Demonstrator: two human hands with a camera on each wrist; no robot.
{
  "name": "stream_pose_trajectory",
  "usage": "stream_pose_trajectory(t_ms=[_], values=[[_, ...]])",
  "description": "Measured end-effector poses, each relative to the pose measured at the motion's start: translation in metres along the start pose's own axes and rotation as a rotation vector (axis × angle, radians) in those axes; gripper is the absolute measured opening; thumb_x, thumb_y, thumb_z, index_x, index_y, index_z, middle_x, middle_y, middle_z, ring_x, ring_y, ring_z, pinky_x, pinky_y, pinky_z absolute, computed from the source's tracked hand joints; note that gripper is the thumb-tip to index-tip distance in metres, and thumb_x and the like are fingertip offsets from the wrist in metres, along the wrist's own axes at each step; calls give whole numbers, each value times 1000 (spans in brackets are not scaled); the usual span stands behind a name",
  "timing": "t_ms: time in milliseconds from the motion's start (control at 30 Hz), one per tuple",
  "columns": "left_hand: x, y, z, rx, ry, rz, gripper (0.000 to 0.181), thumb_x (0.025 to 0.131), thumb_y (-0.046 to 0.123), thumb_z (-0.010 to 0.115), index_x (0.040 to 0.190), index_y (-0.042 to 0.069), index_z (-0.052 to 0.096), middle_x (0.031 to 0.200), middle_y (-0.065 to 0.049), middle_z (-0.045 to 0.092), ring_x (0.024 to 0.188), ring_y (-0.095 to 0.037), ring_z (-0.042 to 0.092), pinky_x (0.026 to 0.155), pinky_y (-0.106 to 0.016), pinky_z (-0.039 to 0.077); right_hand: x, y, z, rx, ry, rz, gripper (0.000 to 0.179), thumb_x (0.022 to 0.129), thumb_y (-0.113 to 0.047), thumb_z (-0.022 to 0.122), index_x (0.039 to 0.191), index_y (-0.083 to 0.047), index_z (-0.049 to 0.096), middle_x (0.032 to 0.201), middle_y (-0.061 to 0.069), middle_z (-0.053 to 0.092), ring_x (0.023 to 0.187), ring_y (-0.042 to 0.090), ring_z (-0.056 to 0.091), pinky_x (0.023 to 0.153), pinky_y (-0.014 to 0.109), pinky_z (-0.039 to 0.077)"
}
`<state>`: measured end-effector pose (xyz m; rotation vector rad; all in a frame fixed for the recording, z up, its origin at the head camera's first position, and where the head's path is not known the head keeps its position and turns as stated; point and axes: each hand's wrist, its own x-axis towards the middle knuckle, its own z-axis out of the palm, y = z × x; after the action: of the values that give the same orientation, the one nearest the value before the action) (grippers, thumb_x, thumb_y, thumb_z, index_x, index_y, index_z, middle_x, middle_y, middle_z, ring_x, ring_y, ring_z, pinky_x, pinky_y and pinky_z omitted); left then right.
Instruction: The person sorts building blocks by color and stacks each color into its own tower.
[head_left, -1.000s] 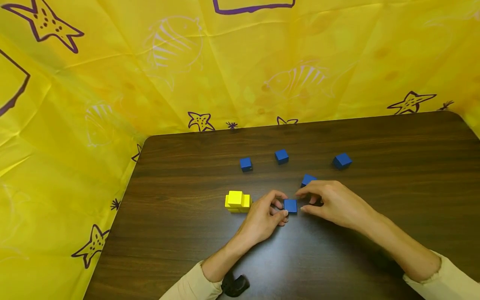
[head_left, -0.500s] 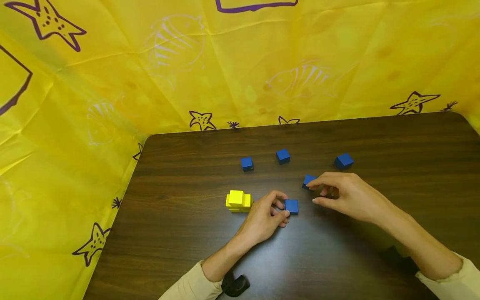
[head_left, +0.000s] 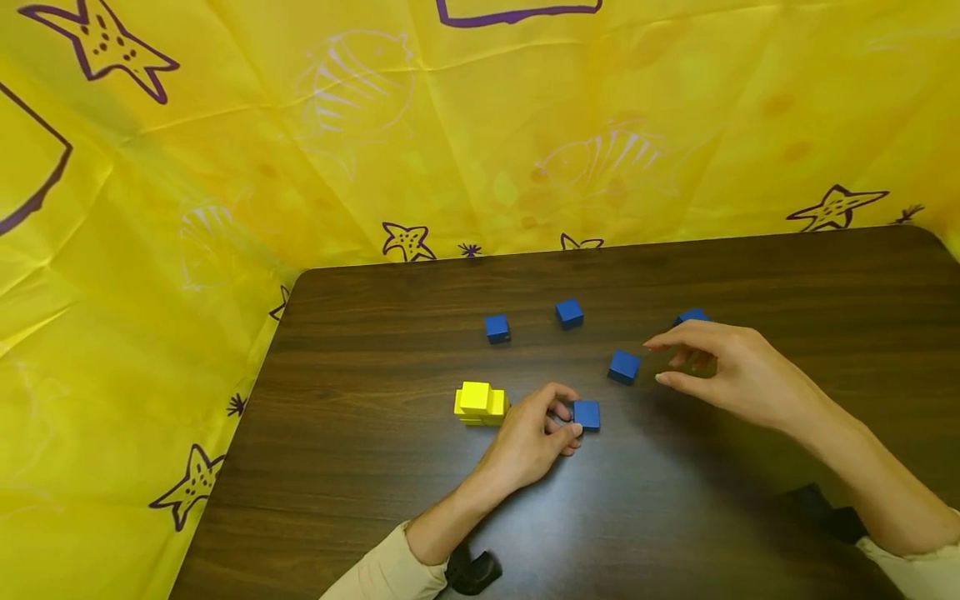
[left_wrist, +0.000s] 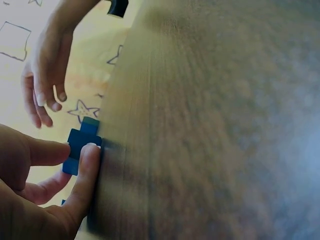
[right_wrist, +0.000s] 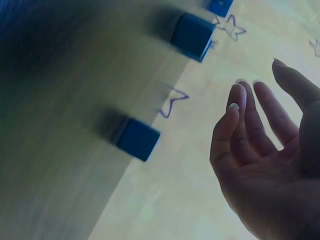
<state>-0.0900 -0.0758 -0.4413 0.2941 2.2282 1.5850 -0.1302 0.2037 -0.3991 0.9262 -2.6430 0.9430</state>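
My left hand rests on the table, thumb and index finger pinching the near blue cube at its left side. In the left wrist view the fingertips touch that cube, with more blue behind it. My right hand hovers over the table with loosely bent fingers and nothing between them. Nearest to it are a blue cube to its left and another blue cube behind, partly hidden by the hand. The right wrist view shows the right hand apart from the blue cubes.
Two more blue cubes, a left one and a middle one, lie farther back. A small stack of yellow blocks stands left of my left hand. Yellow patterned cloth hangs behind and left of the brown table.
My right hand has moved away from the near blue cube, to the right and farther back, uncovering another blue cube. The left hand has stayed at its cube.
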Motion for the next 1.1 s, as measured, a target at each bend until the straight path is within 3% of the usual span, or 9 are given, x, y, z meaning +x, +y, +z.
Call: stream_pose_trajectory(t_ms=[300, 500, 733, 1100], values=[[0, 1, -1, 4, 7, -12, 32, 92, 0, 69, 122, 6, 60, 96, -5, 60, 69, -8, 68, 62, -24, 58, -1, 16, -10, -43, 27, 48, 49, 72, -7, 88, 116, -19, 70, 103, -10, 69, 81, 2, 59, 72, 15, 46], [-1, 2, -2, 60, 4, 3, 33, 92, 3, 70, 123, 7, 60, 97, -4, 62, 68, -4, 66, 62, -21, 56, -2, 25, -14, -50, 11, 125, 44, 77, -11, 85, 118, -19, 70, 106, -5, 71, 83, 1, 59, 70, 15, 45], [-1, 1, -2, 58, 8, 1, 30, 92, 3, 69, 120, 9, 61, 96, -2, 62, 68, -3, 66, 62, -21, 56, -5, 32, -20, -55, 0, 227, 40, 80, -12, 84, 117, -18, 71, 106, -7, 70, 83, 1, 59, 71, 11, 43], [-1, 3, -3, 120, 16, 9, 29, 92, 5, 71, 119, 10, 62, 97, -2, 64, 70, -1, 64, 64, -19, 54, -7, 49, -26, -55, 1, 276, 37, 83, -15, 82, 119, -21, 71, 104, -4, 69, 83, 1, 58, 65, 13, 43]])
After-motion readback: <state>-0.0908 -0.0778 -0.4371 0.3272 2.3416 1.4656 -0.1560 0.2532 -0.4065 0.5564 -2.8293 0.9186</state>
